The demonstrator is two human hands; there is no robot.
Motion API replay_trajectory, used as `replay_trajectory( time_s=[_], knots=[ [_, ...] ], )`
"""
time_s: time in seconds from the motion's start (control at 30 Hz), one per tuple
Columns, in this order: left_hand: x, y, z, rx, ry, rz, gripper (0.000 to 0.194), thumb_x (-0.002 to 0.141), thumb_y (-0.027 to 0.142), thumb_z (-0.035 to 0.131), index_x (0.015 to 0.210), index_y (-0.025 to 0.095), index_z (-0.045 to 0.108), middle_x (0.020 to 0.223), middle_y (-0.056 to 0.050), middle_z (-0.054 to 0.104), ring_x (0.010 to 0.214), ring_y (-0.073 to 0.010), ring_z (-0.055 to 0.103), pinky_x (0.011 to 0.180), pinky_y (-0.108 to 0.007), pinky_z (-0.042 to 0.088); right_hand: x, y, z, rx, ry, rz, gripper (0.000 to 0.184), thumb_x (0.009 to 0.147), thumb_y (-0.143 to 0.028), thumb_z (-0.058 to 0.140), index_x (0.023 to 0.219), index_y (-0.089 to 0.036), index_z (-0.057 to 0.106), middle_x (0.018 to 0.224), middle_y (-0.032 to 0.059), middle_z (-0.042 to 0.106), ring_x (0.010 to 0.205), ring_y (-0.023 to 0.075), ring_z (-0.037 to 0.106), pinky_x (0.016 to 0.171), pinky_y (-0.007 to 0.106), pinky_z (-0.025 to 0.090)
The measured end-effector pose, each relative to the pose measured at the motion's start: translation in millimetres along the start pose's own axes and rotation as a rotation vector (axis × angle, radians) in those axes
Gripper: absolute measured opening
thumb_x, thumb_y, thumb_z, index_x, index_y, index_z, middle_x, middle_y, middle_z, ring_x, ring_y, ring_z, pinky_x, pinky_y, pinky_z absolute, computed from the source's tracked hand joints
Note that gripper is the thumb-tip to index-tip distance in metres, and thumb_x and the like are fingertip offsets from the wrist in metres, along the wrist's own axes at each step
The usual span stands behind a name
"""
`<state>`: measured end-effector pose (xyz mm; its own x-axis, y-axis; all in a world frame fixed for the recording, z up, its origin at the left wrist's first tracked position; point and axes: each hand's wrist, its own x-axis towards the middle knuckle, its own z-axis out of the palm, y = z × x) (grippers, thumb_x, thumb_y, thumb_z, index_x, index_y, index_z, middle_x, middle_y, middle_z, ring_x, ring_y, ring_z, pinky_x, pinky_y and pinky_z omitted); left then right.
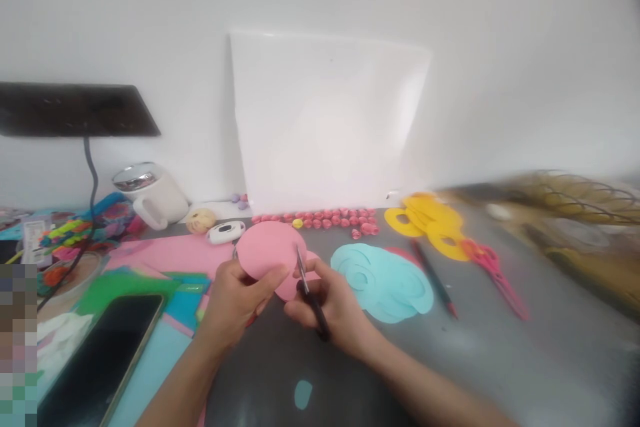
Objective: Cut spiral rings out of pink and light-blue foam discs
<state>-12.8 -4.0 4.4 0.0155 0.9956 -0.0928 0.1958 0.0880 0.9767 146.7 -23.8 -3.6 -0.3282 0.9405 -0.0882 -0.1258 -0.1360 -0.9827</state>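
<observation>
A round pink paper disc (270, 250) is pinched by my left hand (245, 290), thumb on its face near the lower edge. My right hand (333, 303) is closed on black-handled scissors (316, 310). Their blades point up and lie over the right part of the disc. More pink paper (289, 288) shows behind and below the disc, partly hidden by my fingers. To the right of my right hand lies a pile of light blue cut paper rounds (385, 283). A small blue paper scrap (303, 394) rests on the grey table in front of me.
Yellow paper cutouts (435, 223), pink scissors (495, 273) and a dark pencil (437, 280) lie at the right. Rows of small red rolled pieces (330, 219) sit behind my hands. At the left are a phone (107, 360), coloured sheets (120, 293) and a white mug (153, 197).
</observation>
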Motion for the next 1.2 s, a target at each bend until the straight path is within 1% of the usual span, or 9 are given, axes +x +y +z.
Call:
replay_trajectory(
  time_s=[0.17,0.33,0.43,0.57,0.77,0.97,1.2],
  knots=[
    [0.1,-0.7,0.6,0.092,-0.022,0.011,0.048,0.067,0.046,0.068,0.038,0.017,0.042,0.032,0.004,0.036,0.033,-0.0075,0.032,0.036,-0.024,0.023,1.8,3.5,-2.6,0.019,0.002,-0.1,0.049,0.066,-0.03,0.077,0.1,-0.018,0.044,0.064,-0.0063,0.05,0.058,0.0094,0.044,0.058,0.024,0.037],
    [-0.3,-0.8,0.8,0.107,-0.018,0.029,0.045,0.067,0.043,0.067,0.04,0.017,0.043,0.033,0.004,0.036,0.034,-0.0076,0.033,0.036,-0.023,0.024,2.7,4.5,-3.1,0.024,0.009,-0.109,0.052,0.066,-0.03,0.077,0.104,-0.018,0.043,0.067,-0.0054,0.051,0.061,0.0109,0.046,0.061,0.027,0.038],
    [-0.8,-0.4,0.4,0.094,-0.021,0.033,0.044,0.067,0.043,0.067,0.041,0.017,0.043,0.033,0.005,0.036,0.034,-0.0074,0.033,0.036,-0.023,0.023,2.3,4.4,-3.8,0.027,-0.007,-0.104,0.054,0.067,-0.031,0.076,0.106,-0.018,0.042,0.067,-0.0051,0.051,0.061,0.0111,0.045,0.061,0.027,0.037],
    [-0.8,0.6,-0.4,0.088,-0.034,0.028,0.045,0.068,0.044,0.067,0.041,0.017,0.044,0.033,0.005,0.036,0.034,-0.0074,0.033,0.036,-0.023,0.023,1.2,4.7,-5.0,0.011,-0.01,-0.076,0.053,0.066,-0.031,0.077,0.104,-0.02,0.042,0.063,-0.0073,0.048,0.058,0.0098,0.041,0.059,0.025,0.035],
    [-1.0,1.4,-0.8,0.113,-0.024,0.025,0.047,0.067,0.046,0.067,0.04,0.017,0.042,0.033,0.004,0.036,0.033,-0.0072,0.032,0.036,-0.023,0.022,0.0,3.3,-4.0,0.017,-0.003,-0.045,0.052,0.067,-0.033,0.077,0.103,-0.021,0.041,0.058,-0.0096,0.046,0.055,0.0087,0.039,0.055,0.023,0.033],
    [-1.1,3.3,0.6,0.096,0.025,0.03,0.044,0.064,0.044,0.069,0.042,0.017,0.043,0.034,0.004,0.037,0.035,-0.0072,0.032,0.036,-0.023,0.022,-0.4,2.0,-3.9,0.021,0.006,-0.036,0.054,0.067,-0.034,0.077,0.104,-0.02,0.041,0.062,-0.0067,0.051,0.057,0.0093,0.042,0.056,0.024,0.035],
    [-2.5,6.8,2.2,-0.003,0.059,0.045,0.039,0.065,0.041,0.07,0.046,0.017,0.046,0.034,0.005,0.036,0.034,-0.0067,0.031,0.035,-0.022,0.022,0.1,4.4,-4.4,0.019,0.006,-0.035,0.051,0.067,-0.032,0.076,0.104,-0.021,0.042,0.055,-0.0098,0.047,0.049,0.0071,0.036,0.048,0.019,0.028]
  ],
)
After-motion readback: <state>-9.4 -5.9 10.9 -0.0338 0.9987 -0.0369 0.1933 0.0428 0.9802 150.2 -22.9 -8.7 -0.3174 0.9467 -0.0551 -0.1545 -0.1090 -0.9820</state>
